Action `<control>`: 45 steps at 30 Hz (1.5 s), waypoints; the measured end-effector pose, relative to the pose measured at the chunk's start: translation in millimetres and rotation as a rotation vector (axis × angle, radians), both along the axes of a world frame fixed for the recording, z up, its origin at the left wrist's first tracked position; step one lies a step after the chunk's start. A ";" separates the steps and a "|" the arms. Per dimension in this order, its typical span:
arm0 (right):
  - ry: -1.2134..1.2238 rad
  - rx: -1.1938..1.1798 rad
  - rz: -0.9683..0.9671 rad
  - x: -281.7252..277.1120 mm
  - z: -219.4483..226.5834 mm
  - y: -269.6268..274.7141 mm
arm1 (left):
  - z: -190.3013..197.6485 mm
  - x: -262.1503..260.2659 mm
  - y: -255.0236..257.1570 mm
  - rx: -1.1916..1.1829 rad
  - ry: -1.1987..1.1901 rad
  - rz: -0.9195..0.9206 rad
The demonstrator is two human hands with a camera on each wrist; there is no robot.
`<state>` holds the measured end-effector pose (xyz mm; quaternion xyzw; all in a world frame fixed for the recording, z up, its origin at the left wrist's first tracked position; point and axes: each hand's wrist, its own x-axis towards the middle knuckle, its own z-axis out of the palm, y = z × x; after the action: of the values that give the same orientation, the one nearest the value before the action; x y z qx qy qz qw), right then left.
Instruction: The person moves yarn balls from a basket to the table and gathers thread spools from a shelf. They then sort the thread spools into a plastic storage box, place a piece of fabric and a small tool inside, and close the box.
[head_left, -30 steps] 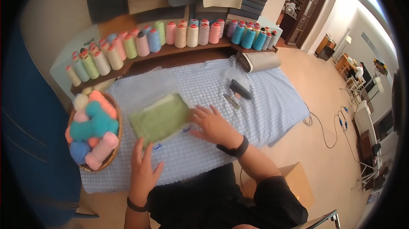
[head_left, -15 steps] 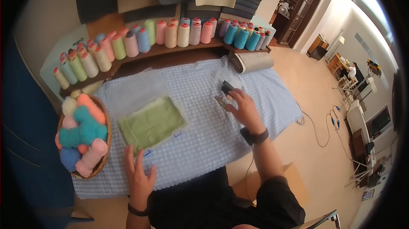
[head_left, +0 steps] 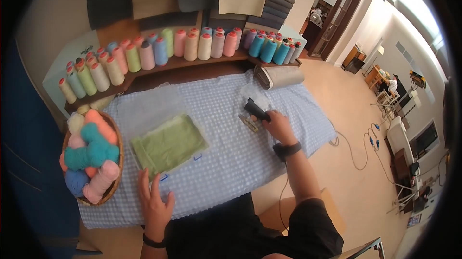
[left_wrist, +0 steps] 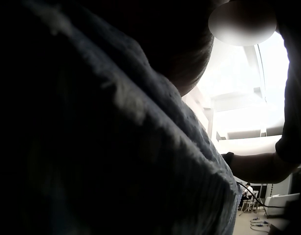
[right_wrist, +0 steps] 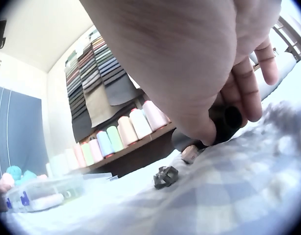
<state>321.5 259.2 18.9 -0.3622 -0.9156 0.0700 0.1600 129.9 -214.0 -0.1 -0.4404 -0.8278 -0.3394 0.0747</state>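
My right hand (head_left: 280, 126) grips a black cylinder (head_left: 256, 109) at its near end, on the right half of the table. In the right wrist view, thumb and fingers close round this dark cylinder (right_wrist: 232, 117), whose round end faces the camera. Just left of it lie small thread snips (head_left: 249, 123). My left hand (head_left: 155, 208) has its fingers spread, with the fingertips at the front left corner of a clear plastic box (right_wrist: 62, 183) with blue latches. Folded green cloth (head_left: 169, 143) lies in the box, and its clear lid (head_left: 149, 105) is folded back behind.
A basket (head_left: 120, 162) of yarn stands at the table's left end. Rows of thread cones (head_left: 204, 47) line the shelf behind. A rolled grey-beige fabric (head_left: 279, 76) lies at the back right. Blue checked cloth (head_left: 221, 162) covers the table. A cable (head_left: 356, 150) runs along the floor.
My right hand has moved from beside the box to the right and taken hold of the black cylinder, which has shifted slightly. The left hand stays by the box's front left corner.
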 end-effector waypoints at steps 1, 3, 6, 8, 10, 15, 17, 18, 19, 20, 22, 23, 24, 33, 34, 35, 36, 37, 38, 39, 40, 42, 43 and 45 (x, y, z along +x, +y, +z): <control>0.036 -0.036 0.019 2.2 5.7 0.3 | 0.8 -0.5 0.4 0.000 -0.001 0.000; 0.138 -0.001 0.026 9.9 15.8 2.3 | 0.4 -0.9 0.3 0.010 0.001 -0.003; 0.280 0.082 -0.033 30.1 25.9 17.6 | 0.0 -0.2 -0.6 0.011 0.000 -0.007; 0.205 0.072 -0.158 44.6 33.1 29.6 | 0.2 -0.9 -1.2 0.011 0.005 -0.014; 0.147 0.107 -0.239 58.3 25.2 42.9 | -0.1 -1.7 -1.1 0.015 0.009 -0.022; 0.031 0.063 -0.325 78.1 2.4 66.8 | -0.4 -1.7 -1.4 0.019 0.006 -0.020; 0.022 0.027 -0.326 83.2 -4.9 68.5 | -0.5 -0.8 -2.2 0.016 0.003 -0.019; -0.004 0.012 -0.330 84.1 -6.2 67.1 | 0.4 -0.7 -2.2 0.016 0.005 -0.018; -0.027 -0.002 -0.333 84.2 -6.2 66.6 | 1.1 -0.9 -2.1 0.018 0.008 -0.017; -0.049 -0.015 -0.334 82.9 -6.1 66.8 | 0.4 -1.3 -2.1 0.023 0.005 -0.012; -0.080 -0.052 -0.341 81.4 -6.7 68.4 | -2.5 -2.0 -2.0 0.030 -0.002 -0.002; -0.097 -0.071 -0.346 81.8 -7.0 68.7 | -3.2 -2.2 -1.7 0.032 -0.002 -0.003; -0.045 0.020 -0.347 80.4 -7.2 66.1 | -3.7 -2.2 -1.6 0.034 -0.002 -0.004; 0.027 0.110 -0.065 6.9 27.0 48.3 | 1.0 -0.3 0.7 -0.018 0.028 -0.013; 0.007 0.103 -0.045 -6.0 29.6 43.6 | 1.5 -0.7 0.1 -0.022 0.025 -0.003; -0.015 0.096 -0.024 -16.2 31.3 40.7 | 1.3 -1.0 0.2 -0.013 0.025 -0.005; -0.012 0.069 -0.022 -24.1 27.4 43.0 | 0.1 -0.8 0.0 -0.007 0.024 -0.006; -0.009 0.042 -0.019 -33.4 21.1 46.2 | -1.0 -0.9 -0.6 -0.001 0.023 -0.005; -0.006 0.014 -0.015 -40.9 15.4 47.1 | -1.1 -0.8 -1.2 0.002 0.022 -0.005; -0.059 0.023 -0.039 -46.3 15.8 41.9 | -0.8 -0.4 -0.7 0.005 0.021 -0.004; -0.075 0.014 -0.054 -49.1 9.3 43.4 | -0.5 -0.6 -0.7 0.008 0.022 -0.001; -0.103 -0.001 -0.074 -54.6 -4.1 52.7 | -0.9 -1.2 0.1 0.018 0.010 -0.007; -0.132 -0.013 -0.072 -55.1 -0.1 49.8 | -1.4 -1.1 -0.9 0.021 0.002 -0.005; -0.100 0.013 -0.075 -55.6 -3.8 51.7 | -3.4 -3.0 -0.6 0.033 0.009 0.002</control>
<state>266.0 310.9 15.1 -0.3981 -0.9087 0.0397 0.1192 126.9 -214.6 -3.5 -0.4396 -0.8224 -0.3509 0.0858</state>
